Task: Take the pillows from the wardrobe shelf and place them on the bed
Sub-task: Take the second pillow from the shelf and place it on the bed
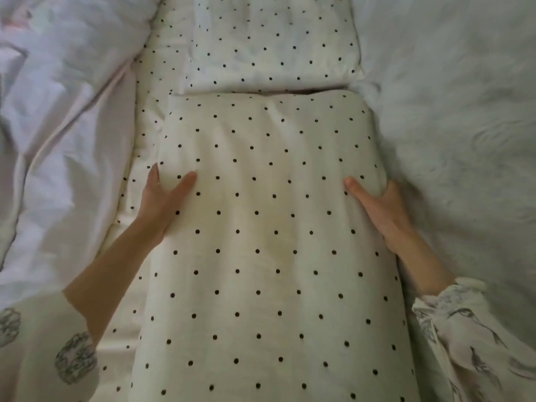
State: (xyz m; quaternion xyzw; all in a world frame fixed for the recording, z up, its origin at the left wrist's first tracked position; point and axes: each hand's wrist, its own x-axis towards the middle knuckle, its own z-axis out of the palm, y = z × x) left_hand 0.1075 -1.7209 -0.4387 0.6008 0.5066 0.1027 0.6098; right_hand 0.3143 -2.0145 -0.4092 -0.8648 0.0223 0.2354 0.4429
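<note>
Holding: near cream polka-dot fabric pillow [272, 242], black dots, long rectangle, gripped at both side edges in the head view.
Left hand [162, 204]: clamped on the pillow's left edge; thumb lies on top, fingers run along the side and partly under it.
Right hand [380, 210]: clamped on the right edge; thumb on top, remaining fingers tucked out of sight beneath the pillow.
Near pillow position: lying flat on the bed, long axis running away from the person, far end just short of the second pillow.
Far pillow: second cream polka-dot fabric pillow [269, 42], same pattern, resting at the head end of the bed, untouched by either hand.
Gap: narrow dark seam between the two pillows; they look nearly touching, contact cannot be confirmed.
Bed covering, left: crumpled white fabric duvet [58, 126] beside the pillows.
Bed covering, right: pale fluffy white blanket [452, 126], touching the near pillow's right edge.
Under layer: dotted cream bed sheet [145, 134] showing along the left of the pillows.
Sleeves: white patterned sleeves [43, 349] at both lower corners.
Progress (judgement): one pillow placed, second set down but not released; placement appears nearly complete.
Remaining (judgement): letting go, perhaps squaring it up.
Wardrobe shelf: out of view; whether more pillows remain there cannot be told.
Containers: none visible.
</note>
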